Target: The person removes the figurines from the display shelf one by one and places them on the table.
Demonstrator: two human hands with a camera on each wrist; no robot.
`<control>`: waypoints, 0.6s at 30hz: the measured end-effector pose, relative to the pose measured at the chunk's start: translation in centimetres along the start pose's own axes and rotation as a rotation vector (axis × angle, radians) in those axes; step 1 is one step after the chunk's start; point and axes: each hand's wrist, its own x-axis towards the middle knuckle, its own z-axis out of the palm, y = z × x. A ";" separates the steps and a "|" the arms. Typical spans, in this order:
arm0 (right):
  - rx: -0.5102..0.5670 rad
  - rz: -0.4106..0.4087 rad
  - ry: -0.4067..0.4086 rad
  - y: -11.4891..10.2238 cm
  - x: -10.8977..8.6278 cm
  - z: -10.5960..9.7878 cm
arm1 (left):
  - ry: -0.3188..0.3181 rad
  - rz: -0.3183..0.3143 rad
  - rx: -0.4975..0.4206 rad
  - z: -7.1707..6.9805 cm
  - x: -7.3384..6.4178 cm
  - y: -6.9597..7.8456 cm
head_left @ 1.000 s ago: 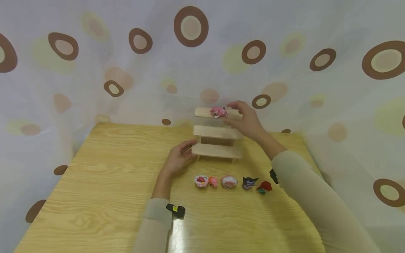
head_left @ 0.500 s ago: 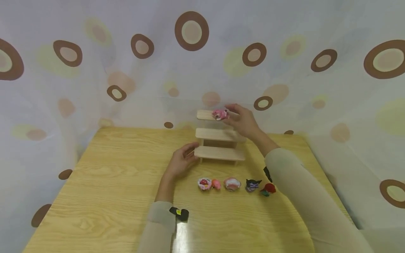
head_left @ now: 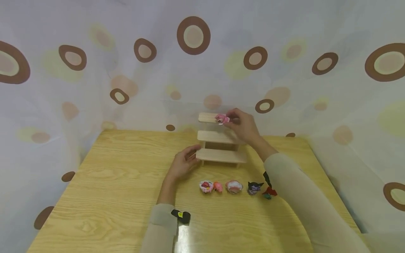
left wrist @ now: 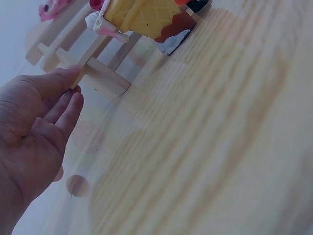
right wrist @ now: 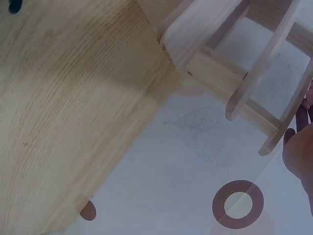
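A small three-step wooden shelf [head_left: 220, 155] stands at the back of the table. On its top board is a pink bear figurine [head_left: 222, 119], which my right hand [head_left: 245, 124] pinches from the right side. In the right wrist view, that hand [right wrist: 301, 152] shows only at the right edge, and its grip is mostly out of frame. My left hand [head_left: 183, 163] holds the left end of the lowest board. The left wrist view shows the thumb of this hand [left wrist: 36, 122] above the board end and the fingers below.
Several small toys line the table in front of the shelf: a round pink-and-white one [head_left: 206, 186], an orange-pink one [head_left: 218, 186], a white-and-pink one [head_left: 234, 186], a black-and-purple one [head_left: 254, 188] and a red-and-green one [head_left: 270, 192]. A patterned sheet [head_left: 158, 77] hangs behind.
My right hand's fingers have closed in on the pink bear figurine from its right side. The left hand stays at the lowest board. The head view has shifted slightly.
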 end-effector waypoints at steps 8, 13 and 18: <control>-0.021 0.043 0.032 0.4 -1.3 -1.8 | -0.010 -0.007 0.008 0.3 -0.1 0.0; -0.051 -0.045 0.063 0.3 -2.3 -3.3 | -0.005 -0.001 0.013 0.3 -0.1 0.3; -0.102 -0.071 0.018 1.4 -4.6 -4.3 | -0.008 -0.007 0.012 0.2 -0.2 0.2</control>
